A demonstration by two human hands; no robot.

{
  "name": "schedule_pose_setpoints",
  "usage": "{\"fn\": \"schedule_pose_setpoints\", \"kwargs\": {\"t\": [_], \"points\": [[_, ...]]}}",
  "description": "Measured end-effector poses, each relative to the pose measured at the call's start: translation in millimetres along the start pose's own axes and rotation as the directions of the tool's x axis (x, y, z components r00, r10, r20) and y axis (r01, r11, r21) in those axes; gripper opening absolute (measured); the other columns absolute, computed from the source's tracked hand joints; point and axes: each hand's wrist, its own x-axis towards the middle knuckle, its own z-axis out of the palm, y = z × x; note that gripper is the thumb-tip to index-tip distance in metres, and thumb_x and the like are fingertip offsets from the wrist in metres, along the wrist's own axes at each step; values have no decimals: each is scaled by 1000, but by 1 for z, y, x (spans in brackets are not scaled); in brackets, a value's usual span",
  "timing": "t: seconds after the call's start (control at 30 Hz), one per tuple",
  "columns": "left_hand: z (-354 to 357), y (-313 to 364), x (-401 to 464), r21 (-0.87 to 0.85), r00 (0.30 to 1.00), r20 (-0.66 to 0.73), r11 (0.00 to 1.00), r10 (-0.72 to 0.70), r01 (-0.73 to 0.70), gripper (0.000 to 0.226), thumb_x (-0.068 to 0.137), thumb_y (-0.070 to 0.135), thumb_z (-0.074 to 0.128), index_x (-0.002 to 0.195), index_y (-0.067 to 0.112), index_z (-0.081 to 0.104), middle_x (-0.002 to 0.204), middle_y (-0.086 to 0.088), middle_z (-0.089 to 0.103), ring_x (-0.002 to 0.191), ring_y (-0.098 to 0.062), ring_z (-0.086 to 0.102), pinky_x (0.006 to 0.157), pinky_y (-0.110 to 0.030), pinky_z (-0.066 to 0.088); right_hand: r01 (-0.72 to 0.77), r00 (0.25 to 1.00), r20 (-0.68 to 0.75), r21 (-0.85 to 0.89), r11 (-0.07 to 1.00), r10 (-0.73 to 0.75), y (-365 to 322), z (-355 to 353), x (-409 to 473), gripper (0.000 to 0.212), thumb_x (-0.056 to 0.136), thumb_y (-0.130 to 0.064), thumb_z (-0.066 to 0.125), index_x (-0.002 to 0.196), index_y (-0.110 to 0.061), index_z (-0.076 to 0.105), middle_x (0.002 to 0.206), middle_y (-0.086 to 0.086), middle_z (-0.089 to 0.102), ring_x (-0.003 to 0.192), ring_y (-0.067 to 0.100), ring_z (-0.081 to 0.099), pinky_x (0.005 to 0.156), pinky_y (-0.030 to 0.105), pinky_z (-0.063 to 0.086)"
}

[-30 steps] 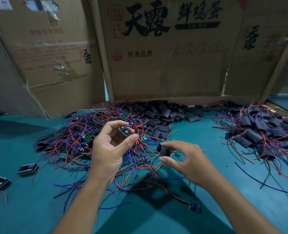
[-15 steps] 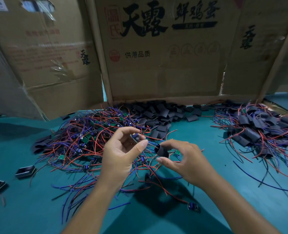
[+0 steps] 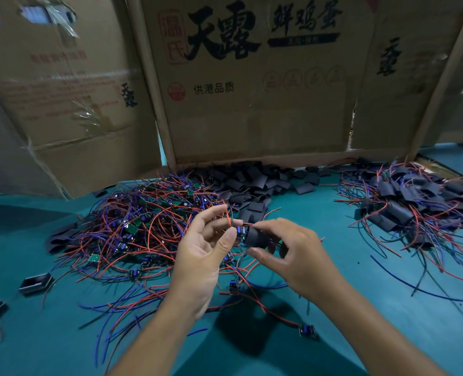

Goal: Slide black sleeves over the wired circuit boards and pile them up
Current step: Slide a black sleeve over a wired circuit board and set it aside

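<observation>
My left hand (image 3: pixel 206 245) pinches a small wired circuit board (image 3: pixel 240 231) between thumb and fingers above the table. My right hand (image 3: pixel 292 253) grips a black sleeve (image 3: pixel 256 237) whose open end meets the board; the board's far end is partly inside the sleeve. A tangle of bare boards with red and blue wires (image 3: pixel 143 226) lies to the left. Loose black sleeves (image 3: pixel 254 183) are heaped at the back centre. Sleeved boards (image 3: pixel 409 202) lie piled at the right.
Cardboard boxes (image 3: pixel 252 90) wall off the back of the teal table (image 3: pixel 374 308). Two small black trays (image 3: pixel 35 283) sit at the left edge. A stray board (image 3: pixel 306 331) and loose wires lie near my forearms.
Both hands have come together: the left hand brought the board to the right, and the sleeve in the right hand now meets and starts to cover it.
</observation>
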Motion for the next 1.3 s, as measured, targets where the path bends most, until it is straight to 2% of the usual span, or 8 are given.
{"fn": "schedule_pose_setpoints", "kwargs": {"t": [0.2, 0.47, 0.57, 0.7, 0.8, 0.93, 1.07, 1.3], "points": [[-1, -3, 1, -9, 1000, -5, 1000, -8, 8, 50, 81, 16, 77, 127, 21, 58, 96, -1, 70, 96, -12, 63, 88, -23, 51, -9, 1000, 7, -2, 1000, 9, 1, 1, -1, 29, 83, -30, 76, 109, -20, 68, 92, -7, 65, 82, 12, 58, 75, 18, 43], [-1, -1, 3, -170, 992, -29, 978, -125, 118, 40, 69, 12, 74, 108, 8, 65, 88, 0, 71, 89, -10, 65, 82, -18, 54, 20, 1000, 10, 22, 1000, -20, 1, 1, -1, 32, 84, -36, 70, 112, -20, 68, 92, -6, 65, 81, 8, 56, 74, 12, 40], [-2, -2, 3, -257, 981, -26, 949, -194, 181, 41, 69, 6, 71, 109, 6, 63, 82, 2, 70, 81, -8, 65, 76, -16, 56, 12, 1000, 23, 81, 997, -14, 0, 0, -1, 33, 85, -38, 69, 114, -20, 68, 96, -8, 67, 84, 5, 57, 75, 16, 44], [0, 0, 1, -198, 978, -22, 960, -207, 199, 41, 68, 4, 72, 108, 7, 64, 86, 0, 67, 85, -9, 62, 82, -16, 54, 28, 999, 16, 60, 998, -29, -2, 1, -2, 32, 85, -31, 72, 113, -17, 68, 102, -7, 70, 91, 9, 62, 81, 21, 47], [0, 1, 0, -170, 970, 0, 956, -241, 238, 41, 68, 5, 73, 108, 4, 64, 87, -3, 64, 82, -9, 61, 78, -16, 52, 39, 999, 30, 31, 999, -40, -3, 2, -2, 31, 85, -27, 72, 113, -14, 69, 102, -6, 69, 91, 8, 61, 83, 16, 45], [0, 4, -2, -240, 899, 61, 868, -435, 436, 30, 68, 9, 74, 95, 5, 63, 82, -8, 66, 64, -9, 61, 62, -17, 55, 51, 998, 47, 17, 999, -51, -3, 2, -2, 30, 86, -24, 73, 114, -13, 69, 99, -4, 69, 88, 8, 60, 81, 16, 44], [-2, 8, -2, -285, 833, 125, 784, -540, 551, 31, 70, 12, 74, 98, 6, 62, 77, -11, 67, 59, -13, 63, 60, -23, 58, 62, 997, 46, -5, 998, -62, -3, 2, -1, 33, 86, -28, 69, 114, -11, 69, 100, -3, 69, 89, 12, 61, 82, 19, 45], [-1, 12, -3, -286, 777, 125, 727, -617, 624, 17, 62, 11, 79, 76, 14, 71, 73, -9, 66, 53, -13, 62, 52, -23, 56, 95, 993, 77, -14, 995, -94, -6, -1, 0, 33, 87, -25, 70, 116, -9, 68, 92, -17, 53, 84, -24, 42, 78, -1, 30]]}}
